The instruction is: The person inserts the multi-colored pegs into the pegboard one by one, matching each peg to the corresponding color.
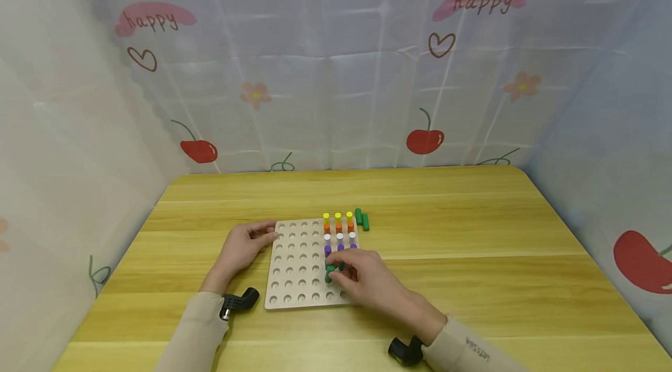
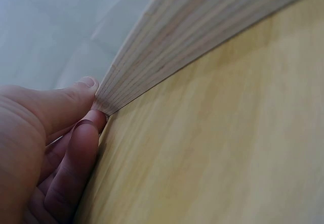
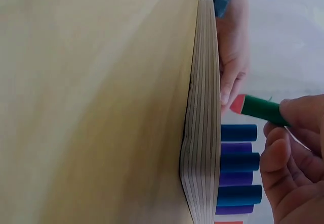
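Observation:
A pale wooden pegboard (image 1: 287,290) with rows of round holes lies on the table. My left hand (image 1: 244,248) grips its far left corner, and in the left wrist view the thumb (image 2: 76,100) lies at the corner's upper edge with fingers below. My right hand (image 1: 375,281) pinches a green peg (image 3: 263,109) with a red end, tilted above the board's near right part. Upright in the board stand yellow pegs (image 1: 338,217), orange pegs (image 1: 338,228), white pegs (image 1: 339,239), purple pegs (image 3: 236,147) and blue pegs (image 3: 239,133). The right hand partly hides the blue row in the head view.
Two loose green pegs (image 1: 366,222) lie on the table (image 1: 472,255) beside the board's far right corner. A patterned curtain (image 1: 336,80) hangs behind the table. Each wrist carries a black camera mount (image 1: 241,300).

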Tool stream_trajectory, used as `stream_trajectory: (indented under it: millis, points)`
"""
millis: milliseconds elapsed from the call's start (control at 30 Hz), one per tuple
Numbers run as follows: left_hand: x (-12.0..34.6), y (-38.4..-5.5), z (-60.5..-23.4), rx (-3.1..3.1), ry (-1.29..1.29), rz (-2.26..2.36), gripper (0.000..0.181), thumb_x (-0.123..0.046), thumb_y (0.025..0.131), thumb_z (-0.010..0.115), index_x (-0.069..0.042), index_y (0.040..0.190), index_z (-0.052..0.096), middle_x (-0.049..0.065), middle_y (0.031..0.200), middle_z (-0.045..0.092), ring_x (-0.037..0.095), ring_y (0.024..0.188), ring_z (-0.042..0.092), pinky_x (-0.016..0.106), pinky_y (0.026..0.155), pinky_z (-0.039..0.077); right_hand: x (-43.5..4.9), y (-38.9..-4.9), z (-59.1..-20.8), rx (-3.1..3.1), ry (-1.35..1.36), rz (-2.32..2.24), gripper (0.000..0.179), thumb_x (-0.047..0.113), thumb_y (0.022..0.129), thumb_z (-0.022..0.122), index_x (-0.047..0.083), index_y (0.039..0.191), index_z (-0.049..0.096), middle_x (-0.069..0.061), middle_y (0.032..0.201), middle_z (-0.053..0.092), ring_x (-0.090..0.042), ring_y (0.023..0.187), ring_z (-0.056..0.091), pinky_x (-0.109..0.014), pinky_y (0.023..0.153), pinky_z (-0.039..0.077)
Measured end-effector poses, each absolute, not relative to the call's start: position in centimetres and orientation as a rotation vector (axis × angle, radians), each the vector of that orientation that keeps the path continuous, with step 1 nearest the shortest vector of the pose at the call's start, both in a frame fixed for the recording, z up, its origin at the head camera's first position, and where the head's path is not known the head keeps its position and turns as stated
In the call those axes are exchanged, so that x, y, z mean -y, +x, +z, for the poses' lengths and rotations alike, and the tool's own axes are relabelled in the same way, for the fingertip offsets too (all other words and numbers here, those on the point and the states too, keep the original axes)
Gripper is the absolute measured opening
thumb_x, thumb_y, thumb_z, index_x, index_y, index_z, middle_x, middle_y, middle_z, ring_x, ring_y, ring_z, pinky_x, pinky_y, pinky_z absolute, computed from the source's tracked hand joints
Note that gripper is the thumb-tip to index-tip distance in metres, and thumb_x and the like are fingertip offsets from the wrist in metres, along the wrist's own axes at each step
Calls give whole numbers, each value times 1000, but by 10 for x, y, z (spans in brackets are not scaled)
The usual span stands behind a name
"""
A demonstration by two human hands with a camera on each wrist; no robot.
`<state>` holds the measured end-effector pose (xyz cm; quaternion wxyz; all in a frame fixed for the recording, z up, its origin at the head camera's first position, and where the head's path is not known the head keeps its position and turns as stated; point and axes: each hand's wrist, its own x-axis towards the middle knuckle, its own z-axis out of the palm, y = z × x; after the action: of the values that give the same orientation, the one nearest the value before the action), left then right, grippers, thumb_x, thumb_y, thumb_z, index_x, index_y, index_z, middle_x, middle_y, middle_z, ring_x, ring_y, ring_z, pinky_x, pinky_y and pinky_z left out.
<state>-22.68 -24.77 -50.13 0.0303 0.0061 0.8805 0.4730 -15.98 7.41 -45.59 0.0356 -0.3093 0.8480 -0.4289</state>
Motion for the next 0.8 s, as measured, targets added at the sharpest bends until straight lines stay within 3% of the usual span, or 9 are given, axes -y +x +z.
stream_trajectory:
  millis: [367, 800]
  points:
    - [247, -226, -498, -2710, 19, 1462, 40, -31, 97, 74, -13, 132, 72, 6, 112, 75, 14, 84, 68, 24, 70, 56, -70, -159, -462, -2641, -976, -1248, 21, 15, 97, 73, 15, 118, 77, 8, 103, 71, -3, 80, 54, -18, 67, 49]
    - [247, -226, -499, -2711, 27, 1461, 40, -31, 97, 75, -14, 133, 72, 5, 111, 75, 12, 84, 68, 23, 70, 56, -68, -159, -467, -2715, -1061, -1156, 20, 15, 97, 73, 14, 117, 78, 4, 111, 76, -6, 98, 65, -24, 85, 57]
